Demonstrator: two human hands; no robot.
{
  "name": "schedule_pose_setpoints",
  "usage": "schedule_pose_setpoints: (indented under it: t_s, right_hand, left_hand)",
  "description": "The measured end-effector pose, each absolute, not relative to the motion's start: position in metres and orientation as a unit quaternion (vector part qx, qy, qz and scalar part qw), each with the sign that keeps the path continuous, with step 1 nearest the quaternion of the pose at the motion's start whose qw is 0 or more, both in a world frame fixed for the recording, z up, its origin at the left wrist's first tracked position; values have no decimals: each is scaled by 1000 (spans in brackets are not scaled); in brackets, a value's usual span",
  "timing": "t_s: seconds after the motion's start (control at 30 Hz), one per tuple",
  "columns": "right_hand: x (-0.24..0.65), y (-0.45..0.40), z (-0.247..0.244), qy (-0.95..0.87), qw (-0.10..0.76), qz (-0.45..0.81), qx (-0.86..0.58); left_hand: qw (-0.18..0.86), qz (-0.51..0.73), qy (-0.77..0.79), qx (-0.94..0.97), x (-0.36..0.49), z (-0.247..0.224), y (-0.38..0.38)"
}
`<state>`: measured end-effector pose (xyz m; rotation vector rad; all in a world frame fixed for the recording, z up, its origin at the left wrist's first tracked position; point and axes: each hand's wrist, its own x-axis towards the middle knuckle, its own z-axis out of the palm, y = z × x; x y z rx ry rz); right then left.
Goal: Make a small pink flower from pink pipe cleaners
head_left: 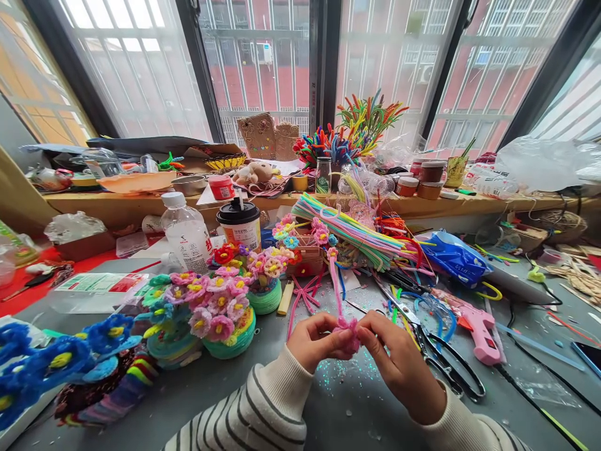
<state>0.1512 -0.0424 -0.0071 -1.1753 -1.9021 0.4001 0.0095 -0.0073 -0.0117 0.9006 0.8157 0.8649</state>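
My left hand (313,341) and my right hand (399,363) meet over the grey table (338,407), both pinching a small pink pipe-cleaner flower (348,331). A long pink pipe-cleaner stem (335,285) rises from it, away from me. Both wrists wear striped sleeves. Glitter specks lie on the table just below my hands.
Pots of pipe-cleaner flowers (220,313) stand at the left, blue flowers (61,360) nearer. Scissors (432,341) and a pink glue gun (479,326) lie right of my hands. A bundle of pipe cleaners (357,232), a bottle (185,232) and a cup (239,222) sit behind.
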Motion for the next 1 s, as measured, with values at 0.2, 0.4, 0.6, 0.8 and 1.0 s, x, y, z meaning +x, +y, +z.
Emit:
schedule_pose_setpoints:
  t_s: [0.2,0.4,0.6,0.8,1.0]
  right_hand:
    - [148,-44,-9,-758,425,99,-485]
    - [139,-46,-16,-729,444,6,-520]
    - [140,-45,-13,-718,442,54,-534]
    - [152,-43,-3,-719,437,105,-531]
    - [150,-40,-9,-776,392,90,-485]
  left_hand:
    - [738,426,346,393,15,-12,-12]
    - [706,472,349,396,19,-10,-17]
    - [712,461,373,375,16,-10,-15]
    - [741,425,385,349,11,-11,-9]
    - [755,402,379,354,12,-13,-10]
